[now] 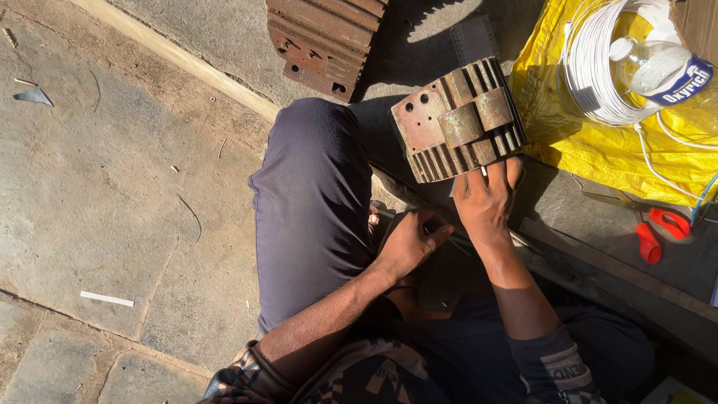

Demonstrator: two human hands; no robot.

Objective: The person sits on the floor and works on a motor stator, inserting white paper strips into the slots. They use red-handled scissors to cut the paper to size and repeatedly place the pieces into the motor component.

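Note:
A rusty finned metal motor housing (458,120) stands on the ground in front of my knee. My right hand (488,200) rests against its lower edge, fingers spread and touching the fins, with a thin white piece between the fingertips. My left hand (413,241) is closed around a thin dark tool or wire just below it, over my lap. My leg in dark trousers (310,202) lies to the left.
A second rusty finned casing (323,37) lies at the top. On a yellow sheet (598,142) at the right sit a coil of white wire (598,75) and a clear plastic bottle (658,67). Red-handled scissors (658,232) lie by it. Concrete slabs (112,187) spread left.

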